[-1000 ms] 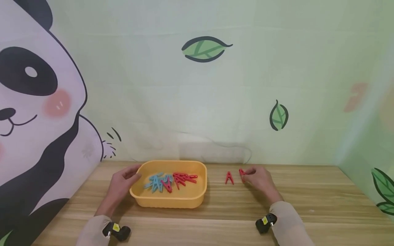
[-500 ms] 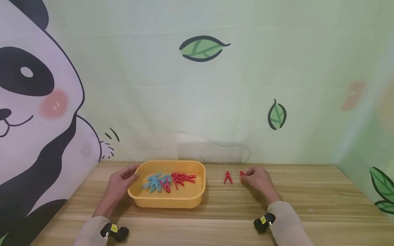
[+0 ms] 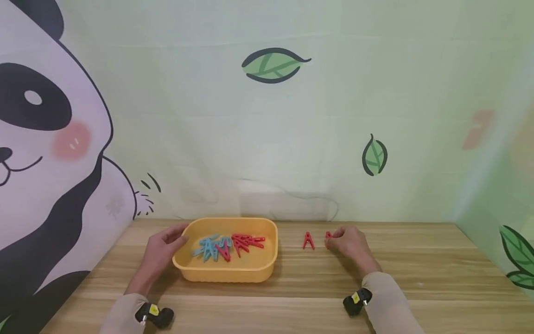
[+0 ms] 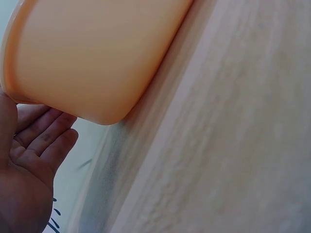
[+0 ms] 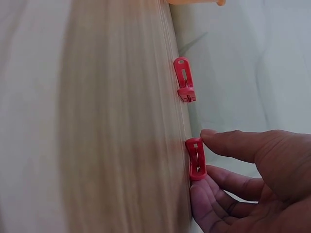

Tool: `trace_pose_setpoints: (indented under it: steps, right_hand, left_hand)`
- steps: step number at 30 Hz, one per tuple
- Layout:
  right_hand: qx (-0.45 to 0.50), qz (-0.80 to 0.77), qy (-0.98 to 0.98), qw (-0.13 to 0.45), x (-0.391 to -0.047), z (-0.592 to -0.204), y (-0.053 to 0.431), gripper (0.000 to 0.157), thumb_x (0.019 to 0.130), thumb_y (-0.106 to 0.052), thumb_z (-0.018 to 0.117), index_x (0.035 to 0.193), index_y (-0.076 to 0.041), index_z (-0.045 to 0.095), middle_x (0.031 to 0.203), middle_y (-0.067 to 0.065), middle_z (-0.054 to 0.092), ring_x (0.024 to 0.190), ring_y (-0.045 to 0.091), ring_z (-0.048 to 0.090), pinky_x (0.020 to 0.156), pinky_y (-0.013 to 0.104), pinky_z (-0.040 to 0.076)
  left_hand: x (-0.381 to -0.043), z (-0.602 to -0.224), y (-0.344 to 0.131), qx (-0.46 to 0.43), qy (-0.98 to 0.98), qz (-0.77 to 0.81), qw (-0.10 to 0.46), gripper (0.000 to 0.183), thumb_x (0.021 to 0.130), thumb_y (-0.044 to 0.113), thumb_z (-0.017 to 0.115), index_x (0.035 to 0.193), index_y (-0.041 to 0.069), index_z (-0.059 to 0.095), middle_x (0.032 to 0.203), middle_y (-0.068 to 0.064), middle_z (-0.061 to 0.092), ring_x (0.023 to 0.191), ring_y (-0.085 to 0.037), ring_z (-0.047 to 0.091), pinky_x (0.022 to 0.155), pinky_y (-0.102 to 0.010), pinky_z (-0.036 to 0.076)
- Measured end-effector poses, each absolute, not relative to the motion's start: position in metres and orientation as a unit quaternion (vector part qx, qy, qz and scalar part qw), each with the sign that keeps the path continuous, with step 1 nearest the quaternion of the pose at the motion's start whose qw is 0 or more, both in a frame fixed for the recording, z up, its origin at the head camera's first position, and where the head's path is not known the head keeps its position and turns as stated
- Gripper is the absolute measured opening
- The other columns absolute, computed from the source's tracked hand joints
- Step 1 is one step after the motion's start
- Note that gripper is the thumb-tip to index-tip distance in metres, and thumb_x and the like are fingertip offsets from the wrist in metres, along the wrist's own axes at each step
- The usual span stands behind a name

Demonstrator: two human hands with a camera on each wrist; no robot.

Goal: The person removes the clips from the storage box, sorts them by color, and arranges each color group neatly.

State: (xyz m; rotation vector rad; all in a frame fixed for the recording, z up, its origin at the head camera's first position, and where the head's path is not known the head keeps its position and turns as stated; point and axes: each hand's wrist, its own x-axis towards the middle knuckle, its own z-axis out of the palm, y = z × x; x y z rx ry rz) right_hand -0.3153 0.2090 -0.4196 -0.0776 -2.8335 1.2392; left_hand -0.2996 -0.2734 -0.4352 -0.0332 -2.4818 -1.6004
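Observation:
My left hand holds the left end of a yellow plastic basin, thumb at the rim and fingers along the outside. Inside the basin lie several light blue clothespins and several red clothespins. To the right, my right hand pinches one red clothespin between thumb and fingers, on the tabletop. Its legs are partly hidden by the fingers in the head view. Another red clothespin stands by itself between the basin and my right hand, legs spread toward me.
The wood-grain table ends at a pale green cloth backdrop printed with a panda and leaves. A second backdrop panel rises along the right side. Dark wrist cameras sit on both cuffs.
The red clothespin in my right hand has straightened and come slightly nearer on the table. My left hand keeps its hold on the basin. The head view has shifted a little.

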Motion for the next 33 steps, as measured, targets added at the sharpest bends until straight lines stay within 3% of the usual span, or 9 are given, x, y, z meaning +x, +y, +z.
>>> trace_pose_setpoints:
  steps: [6, 14, 21, 24, 33]
  right_hand:
    - [-0.017, 0.395, -0.918, 0.036, -0.314, -0.419, 0.207, 0.017, 0.088, -0.013, 0.079, 0.089, 0.002, 0.072, 0.091, 0.012, 0.069, 0.087, 0.028, 0.059, 0.072, 0.036, 0.048]
    - [-0.014, 0.384, -0.922, 0.054, -0.316, -0.416, 0.209, 0.016, 0.091, -0.015, 0.076, 0.088, 0.001, 0.073, 0.084, 0.008, 0.067, 0.082, 0.026, 0.058, 0.067, 0.032, 0.046]
    - [-0.009, 0.373, -0.926, 0.063, -0.316, -0.406, 0.206, 0.031, 0.096, -0.020, 0.076, 0.105, 0.009, 0.072, 0.096, 0.017, 0.072, 0.091, 0.032, 0.064, 0.080, 0.045, 0.056]
    - [0.005, 0.379, -0.922, 0.073, -0.313, -0.401, 0.202, 0.034, 0.097, -0.021, 0.076, 0.111, 0.010, 0.069, 0.105, 0.021, 0.072, 0.095, 0.034, 0.065, 0.084, 0.050, 0.058]
    - [0.070, 0.401, -0.907, 0.106, -0.298, -0.375, 0.178, 0.032, 0.097, -0.017, 0.078, 0.116, 0.007, 0.069, 0.109, 0.020, 0.073, 0.102, 0.036, 0.068, 0.091, 0.052, 0.058]
  left_hand:
    - [-0.300, -0.436, -0.276, -0.011, -0.842, -0.531, 0.092, 0.048, 0.107, 0.022, 0.065, 0.149, -0.002, 0.058, 0.146, -0.024, 0.061, 0.134, -0.037, 0.059, 0.094, -0.013, 0.051]
    - [-0.300, -0.437, -0.277, -0.017, -0.843, -0.529, 0.096, 0.049, 0.107, 0.021, 0.066, 0.149, -0.002, 0.058, 0.147, -0.024, 0.061, 0.135, -0.038, 0.059, 0.098, -0.017, 0.051]
    - [-0.301, -0.436, -0.278, -0.014, -0.846, -0.526, 0.091, 0.049, 0.107, 0.021, 0.065, 0.150, -0.001, 0.057, 0.148, -0.023, 0.059, 0.136, -0.037, 0.058, 0.105, -0.027, 0.051]
    - [-0.301, -0.436, -0.278, -0.015, -0.845, -0.527, 0.093, 0.049, 0.107, 0.021, 0.065, 0.150, -0.002, 0.057, 0.148, -0.023, 0.059, 0.136, -0.037, 0.058, 0.104, -0.026, 0.051]
    - [-0.301, -0.436, -0.275, -0.019, -0.838, -0.536, 0.100, 0.047, 0.106, 0.017, 0.066, 0.148, -0.003, 0.058, 0.147, -0.024, 0.060, 0.135, -0.038, 0.059, 0.102, -0.021, 0.051]
